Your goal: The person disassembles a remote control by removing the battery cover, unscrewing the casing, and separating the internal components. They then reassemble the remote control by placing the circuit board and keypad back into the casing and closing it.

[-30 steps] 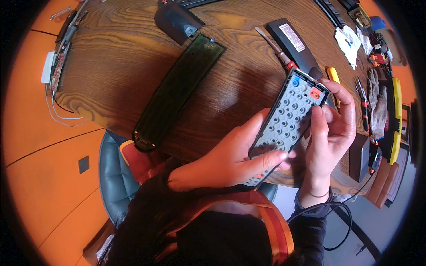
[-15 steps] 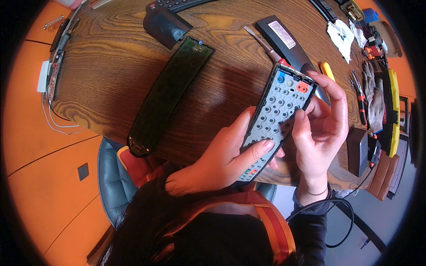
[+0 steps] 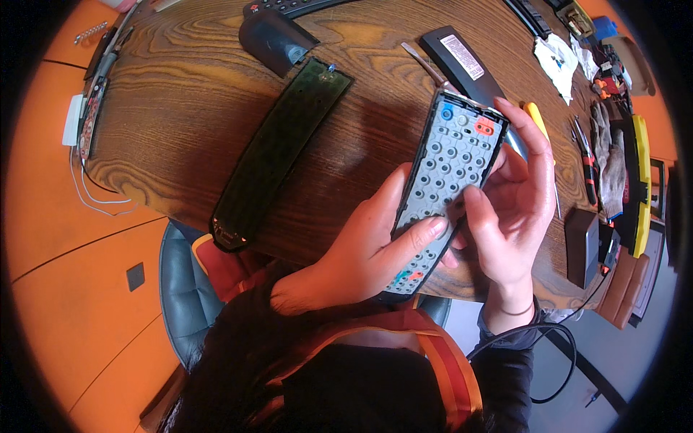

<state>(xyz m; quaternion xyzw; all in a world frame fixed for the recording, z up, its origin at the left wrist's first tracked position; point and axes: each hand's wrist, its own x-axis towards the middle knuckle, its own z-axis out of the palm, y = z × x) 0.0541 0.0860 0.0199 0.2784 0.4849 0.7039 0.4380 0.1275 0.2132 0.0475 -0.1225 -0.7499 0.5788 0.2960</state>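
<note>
Between both hands I hold an opened remote control (image 3: pixel 440 169), a black shell lined with a grey rubber keypad whose inner side faces up. Blue and red keys show at its far end, green and red at its near end. My left hand (image 3: pixel 375 245) grips the lower left side, thumb across the keypad. My right hand (image 3: pixel 516 202) curls round the right edge, its thumb pressing on the keypad and a finger at the top corner. To the left, on the wooden table, lies a long dark green circuit board (image 3: pixel 281 151). The hands hide the remote's underside.
Beyond the remote lie a black back cover (image 3: pixel 458 61) with a white label and a screwdriver (image 3: pixel 422 61). A dark curved cover (image 3: pixel 278 40) and another remote (image 3: pixel 299 7) are at the far side. Pliers (image 3: pixel 586 162), gloves (image 3: pixel 610 159) and a black box (image 3: pixel 581 245) line the right.
The remote has tipped slightly, its far end shifting a little left and away. My right hand and its thumb have moved slightly left with it. Both hands keep their hold.
</note>
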